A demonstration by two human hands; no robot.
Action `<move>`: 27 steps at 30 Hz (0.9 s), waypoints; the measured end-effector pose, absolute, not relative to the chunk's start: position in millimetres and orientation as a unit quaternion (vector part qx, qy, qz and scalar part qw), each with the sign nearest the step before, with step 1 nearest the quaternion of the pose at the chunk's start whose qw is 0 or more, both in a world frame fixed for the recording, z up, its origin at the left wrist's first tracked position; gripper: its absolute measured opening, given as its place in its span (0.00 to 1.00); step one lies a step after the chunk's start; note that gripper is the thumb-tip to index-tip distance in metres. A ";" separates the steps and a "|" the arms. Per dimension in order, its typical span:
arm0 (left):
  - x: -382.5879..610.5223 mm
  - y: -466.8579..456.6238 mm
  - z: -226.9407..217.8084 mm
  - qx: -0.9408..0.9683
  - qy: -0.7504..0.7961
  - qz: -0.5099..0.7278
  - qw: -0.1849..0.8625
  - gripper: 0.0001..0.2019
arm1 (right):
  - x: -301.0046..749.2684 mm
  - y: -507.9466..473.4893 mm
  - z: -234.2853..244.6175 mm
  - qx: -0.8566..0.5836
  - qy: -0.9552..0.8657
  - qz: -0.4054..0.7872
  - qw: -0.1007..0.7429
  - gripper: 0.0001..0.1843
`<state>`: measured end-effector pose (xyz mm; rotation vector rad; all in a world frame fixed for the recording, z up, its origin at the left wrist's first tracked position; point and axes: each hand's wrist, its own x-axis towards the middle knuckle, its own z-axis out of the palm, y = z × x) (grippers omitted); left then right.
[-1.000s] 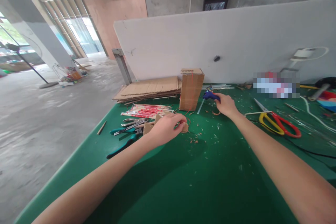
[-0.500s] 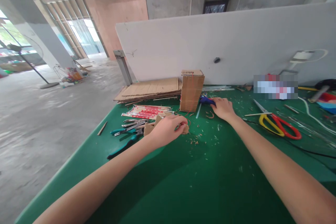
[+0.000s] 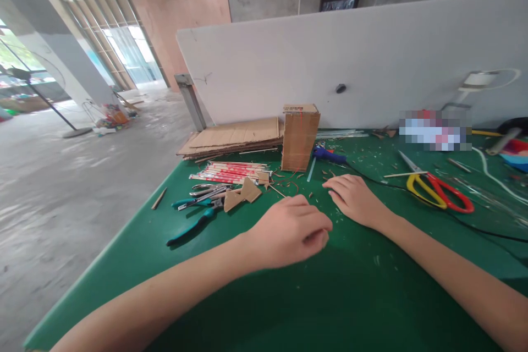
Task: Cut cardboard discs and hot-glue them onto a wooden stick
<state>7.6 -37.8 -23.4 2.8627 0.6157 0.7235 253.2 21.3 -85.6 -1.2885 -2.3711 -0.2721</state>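
Note:
My left hand (image 3: pixel 291 231) is over the middle of the green table, its fingers curled together. Whatever it may hold is hidden by the fingers. My right hand (image 3: pixel 355 198) hovers or rests to the right of it, fingers stretched out, thumb apart, nothing visible in it. Beyond it lies a blue glue gun (image 3: pixel 330 155) with a black cable. An upright cardboard box (image 3: pixel 300 140) with red string stands just left of the glue gun. Small cut cardboard pieces (image 3: pixel 249 191) lie left of my left hand, beside pliers (image 3: pixel 193 228) with teal handles.
Wrapped sticks (image 3: pixel 233 172) and stacked cardboard sheets (image 3: pixel 239 135) lie at the back left. Scissors (image 3: pixel 439 192) with yellow and red handles are at right, near a white cord (image 3: pixel 489 176). A white panel (image 3: pixel 264 71) borders the table's far side. Scraps litter the middle.
My right hand has let go of the glue gun and drawn back towards me. My left hand has moved right and nearer, away from the cardboard pieces, which now show.

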 end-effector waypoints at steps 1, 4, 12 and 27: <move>10.0 -44.5 -23.9 0.951 0.189 0.240 0.051 0.10 | 254.2 19.6 -85.8 -0.460 -0.856 -0.093 0.218 0.14; 14.0 -60.9 -24.9 0.956 0.173 0.233 0.030 0.08 | 250.4 20.5 -81.6 -0.453 -0.861 -0.069 0.221 0.14; 10.8 -88.3 -0.8 0.979 0.043 0.177 0.088 0.07 | 201.1 13.6 -68.1 -0.396 -0.906 0.013 0.150 0.20; -1.9 -33.3 -2.4 0.952 0.202 0.187 0.134 0.07 | 215.9 29.0 -66.0 -0.497 -0.846 -0.041 0.189 0.18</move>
